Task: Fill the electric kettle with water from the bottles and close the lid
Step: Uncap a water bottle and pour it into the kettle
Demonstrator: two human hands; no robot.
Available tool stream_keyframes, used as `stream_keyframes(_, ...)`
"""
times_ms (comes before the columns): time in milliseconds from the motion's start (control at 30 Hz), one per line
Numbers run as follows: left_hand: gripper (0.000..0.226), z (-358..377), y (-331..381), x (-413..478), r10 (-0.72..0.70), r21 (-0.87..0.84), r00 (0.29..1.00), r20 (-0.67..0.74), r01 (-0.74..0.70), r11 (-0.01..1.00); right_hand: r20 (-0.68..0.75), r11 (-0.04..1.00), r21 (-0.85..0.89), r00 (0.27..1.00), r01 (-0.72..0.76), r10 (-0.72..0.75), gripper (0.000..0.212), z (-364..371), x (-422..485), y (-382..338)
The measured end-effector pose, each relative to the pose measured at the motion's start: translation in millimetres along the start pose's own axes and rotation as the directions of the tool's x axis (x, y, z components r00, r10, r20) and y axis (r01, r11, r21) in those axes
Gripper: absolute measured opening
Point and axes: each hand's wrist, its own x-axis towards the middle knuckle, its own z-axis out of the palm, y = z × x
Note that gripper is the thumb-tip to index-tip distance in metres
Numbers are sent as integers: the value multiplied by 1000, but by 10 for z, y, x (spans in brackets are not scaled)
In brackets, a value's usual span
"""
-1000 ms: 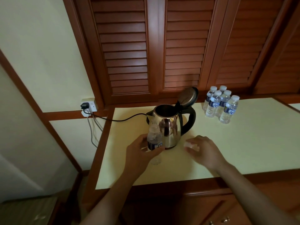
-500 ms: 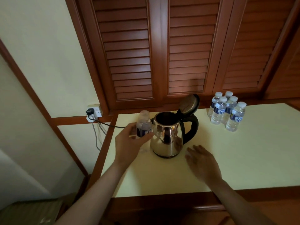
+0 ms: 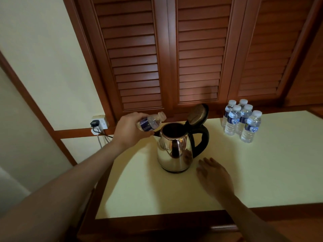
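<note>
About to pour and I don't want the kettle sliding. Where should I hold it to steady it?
Take the black handle, coming from the kettle's side facing the pack of bottles. It is an open loop standing clear of the steel body, easy to wrap around. Hold its lower curve: the raised lid stands over the top, and the tilted bottle occupies the spout side.

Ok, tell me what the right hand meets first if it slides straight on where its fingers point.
Probably the kettle: the open right hand aims its fingers at the kettle's lower body, with a small gap of bare table between them. Depth is unclear, though.
</note>
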Motion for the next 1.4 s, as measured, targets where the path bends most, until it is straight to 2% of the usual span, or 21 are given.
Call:
stream_keyframes(200,54,-81,-14,119,95,141,992,87,-107,984,-9,1000,22,1000,-15,15,23,-50,-2,-51)
stream_keyframes(533,58,-191,60,204,97,279,990,102,-121,953,-27,1000,8,999,22,-22,23,-50,-4,-34)
stream_keyframes(933,59,-142,104,192,87,271,990,108,-114,956,-22,1000,18,1000,1,-1,20,-37,1,-32)
stream_keyframes(1400,58,-108,87,144,62,266,992,108,-89,960,7,1000,21,1000,-2,2,29,-22,11,-19)
